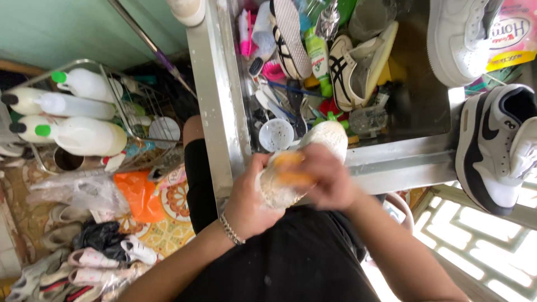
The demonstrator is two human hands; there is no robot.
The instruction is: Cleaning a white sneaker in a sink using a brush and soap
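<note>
- The left hand (249,201) has its grip closed around the heel end of a pale shoe (302,162), fingers wrapped under it; a metal bracelet (231,229) sits on that wrist
- The right hand (330,179) is closed over the top of the same shoe, pressing an orange sponge-like thing (293,170) against it; the hand is blurred, so the fingers cannot be told apart
- The shoe is held in the air just above the person's lap, in front of the near rim of a metal sink (391,162); its toe points toward the sink
- Inside the sink lie a cream sneaker with black stripes (352,70), a black-striped sole (291,36), a green bottle (319,56), a small white strainer cup (276,134) and a jumble of brushes in pink, red and blue
- A white sneaker (458,39) stands at the sink's far right; a black-and-white sneaker (498,148) rests on the ledge beside it, well apart from the hands
- To the left a wire rack (126,98) holds white plastic bottles (84,137) with green and black caps
- On the patterned floor below lie an orange bag (140,196), clear plastic bags and several slippers (89,260)
</note>
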